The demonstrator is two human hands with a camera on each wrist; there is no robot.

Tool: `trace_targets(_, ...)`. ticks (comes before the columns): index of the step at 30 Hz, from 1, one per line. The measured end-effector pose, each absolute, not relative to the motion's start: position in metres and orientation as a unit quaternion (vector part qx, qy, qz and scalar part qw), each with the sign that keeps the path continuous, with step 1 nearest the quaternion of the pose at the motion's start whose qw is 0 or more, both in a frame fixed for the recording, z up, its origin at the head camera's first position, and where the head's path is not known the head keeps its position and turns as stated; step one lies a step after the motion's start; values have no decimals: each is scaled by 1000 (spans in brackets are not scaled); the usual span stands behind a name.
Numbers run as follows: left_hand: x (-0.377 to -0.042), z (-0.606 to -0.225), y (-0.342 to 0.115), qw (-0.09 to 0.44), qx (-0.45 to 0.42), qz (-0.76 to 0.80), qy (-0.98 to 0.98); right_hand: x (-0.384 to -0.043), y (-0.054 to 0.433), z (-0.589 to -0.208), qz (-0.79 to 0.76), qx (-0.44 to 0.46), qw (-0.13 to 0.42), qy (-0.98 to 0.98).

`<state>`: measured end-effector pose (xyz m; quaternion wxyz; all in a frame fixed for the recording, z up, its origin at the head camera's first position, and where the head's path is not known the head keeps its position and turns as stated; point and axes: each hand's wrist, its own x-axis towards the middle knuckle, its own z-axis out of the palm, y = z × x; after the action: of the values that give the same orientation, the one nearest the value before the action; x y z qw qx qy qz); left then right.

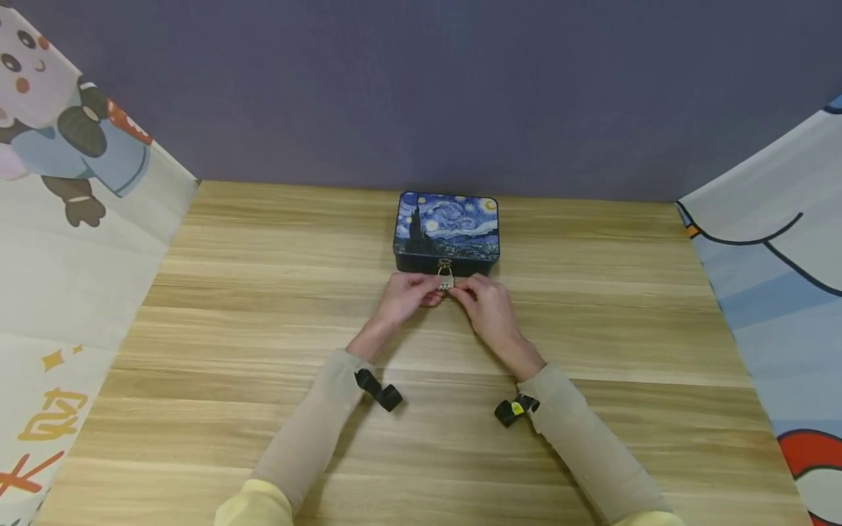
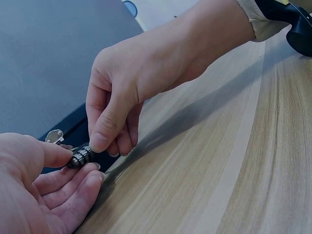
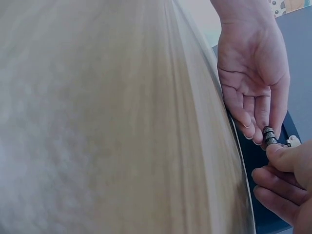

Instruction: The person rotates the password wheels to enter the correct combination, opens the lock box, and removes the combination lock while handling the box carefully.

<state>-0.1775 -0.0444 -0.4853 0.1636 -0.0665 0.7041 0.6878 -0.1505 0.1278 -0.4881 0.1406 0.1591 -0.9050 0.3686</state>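
A small combination padlock with number dials hangs by its shackle from the front clasp of a tin box. The box is dark blue, its lid printed with a swirling starry night picture. My left hand pinches the padlock from the left between thumb and fingers. From the other side my right hand grips its right end, the thumb at the dials. In the left wrist view the ridged dials show between the two hands. The lid is down.
The box stands near the back of a wood-grain table, close to a dark blue-grey wall. Printed panels with cartoon figures flank the table on both sides. A black strap with a camera sits on each wrist.
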Motion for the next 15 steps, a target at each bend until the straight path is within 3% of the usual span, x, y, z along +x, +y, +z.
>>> trace_targets(15,-176,-485,-46,162,-61,691,702,-150,128,-487,367,159,134,-906)
